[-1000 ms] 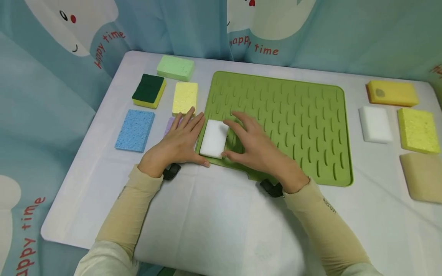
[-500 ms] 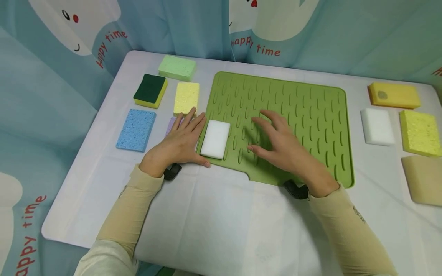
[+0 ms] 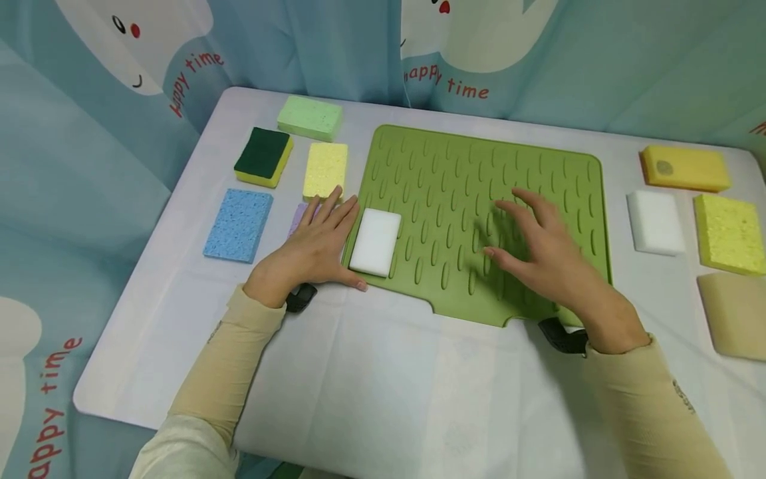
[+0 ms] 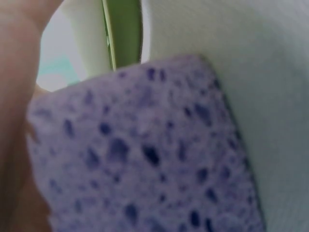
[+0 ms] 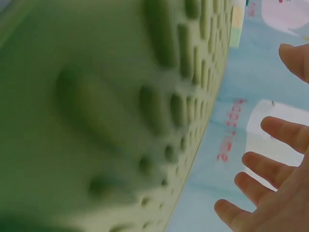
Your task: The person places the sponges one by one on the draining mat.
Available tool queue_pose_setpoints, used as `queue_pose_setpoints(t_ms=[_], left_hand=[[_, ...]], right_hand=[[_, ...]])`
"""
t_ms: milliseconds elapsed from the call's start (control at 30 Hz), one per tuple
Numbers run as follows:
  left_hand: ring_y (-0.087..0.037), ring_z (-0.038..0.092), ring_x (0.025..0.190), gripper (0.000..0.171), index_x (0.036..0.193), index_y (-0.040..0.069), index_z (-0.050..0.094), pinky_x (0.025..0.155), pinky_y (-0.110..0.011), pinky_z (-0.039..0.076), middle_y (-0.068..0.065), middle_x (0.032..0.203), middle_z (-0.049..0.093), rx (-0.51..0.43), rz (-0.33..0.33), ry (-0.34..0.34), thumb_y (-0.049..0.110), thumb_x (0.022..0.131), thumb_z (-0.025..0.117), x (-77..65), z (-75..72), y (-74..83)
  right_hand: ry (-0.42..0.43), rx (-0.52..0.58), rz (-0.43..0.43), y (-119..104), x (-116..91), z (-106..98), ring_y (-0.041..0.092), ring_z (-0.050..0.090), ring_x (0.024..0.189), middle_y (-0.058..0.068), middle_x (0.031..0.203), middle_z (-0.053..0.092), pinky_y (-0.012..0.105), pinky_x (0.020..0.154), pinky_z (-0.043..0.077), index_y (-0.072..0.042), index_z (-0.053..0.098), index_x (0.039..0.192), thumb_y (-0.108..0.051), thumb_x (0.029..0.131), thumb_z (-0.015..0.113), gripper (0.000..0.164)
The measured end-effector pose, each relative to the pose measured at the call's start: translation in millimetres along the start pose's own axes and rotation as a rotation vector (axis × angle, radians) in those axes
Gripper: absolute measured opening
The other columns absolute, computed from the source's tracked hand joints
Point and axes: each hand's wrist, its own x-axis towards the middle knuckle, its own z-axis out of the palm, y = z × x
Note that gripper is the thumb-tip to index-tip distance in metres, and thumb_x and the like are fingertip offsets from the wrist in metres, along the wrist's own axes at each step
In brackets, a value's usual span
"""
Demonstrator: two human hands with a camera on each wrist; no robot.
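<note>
My left hand lies with spread fingers at the left edge of the green ridged mat, its thumb by the mat's front left corner. Partly hidden under that hand is a purple sponge, which fills much of the left wrist view with its pitted face. A white sponge lies on the mat's left end, just right of the left hand. Over the right part of the mat hovers my right hand, fingers apart and nothing in it; the right wrist view shows its spread fingertips beside the mat's ridges.
Left of the mat lie a blue sponge, a dark-green-topped sponge, a light green sponge and a yellow one. Along the right are yellow, white, speckled yellow and beige sponges. A curtain hangs behind.
My right hand has moved from beside the white sponge rightward across the mat, leaving that sponge in place. The left hand has stayed put.
</note>
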Motion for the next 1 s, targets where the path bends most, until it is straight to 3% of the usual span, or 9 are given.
queue_pose_setpoints(t_ms=[267, 533, 1000], left_hand=[[-0.027, -0.019, 0.154, 0.138, 0.16, 0.005, 0.007, 0.124, -0.049, -0.011, -0.008, 0.169, 0.002, 0.0, 0.007, 0.005, 0.079, 0.064, 0.074, 0.1, -0.2, 0.5], [-0.026, -0.021, 0.153, 0.139, 0.16, 0.007, 0.005, 0.124, -0.049, -0.011, -0.007, 0.169, 0.001, 0.007, -0.004, 0.001, 0.08, 0.063, 0.073, 0.0, 0.2, -0.6], [-0.028, -0.019, 0.154, 0.138, 0.16, 0.007, 0.005, 0.124, -0.051, -0.01, -0.007, 0.169, 0.004, 0.007, -0.004, -0.007, 0.079, 0.064, 0.073, -0.5, -1.9, 1.8]], right_hand=[[-0.008, -0.05, 0.115, 19, -22, -20, 0.046, 0.016, 0.148, 0.024, 0.16, 0.021, 0.073, 0.105, 0.025, -0.008, 0.039, 0.149, -0.023, 0.09, 0.073, 0.07], [0.017, -0.048, 0.221, 45, -51, -39, 0.051, 0.007, 0.148, 0.026, 0.162, 0.014, 0.076, 0.108, 0.017, -0.002, 0.035, 0.15, -0.022, 0.094, 0.067, 0.068], [0.079, -0.169, 0.266, 80, -94, -63, 0.06, 0.011, 0.143, 0.036, 0.156, 0.019, 0.072, 0.115, 0.007, 0.005, 0.039, 0.144, -0.022, 0.094, 0.065, 0.062]])
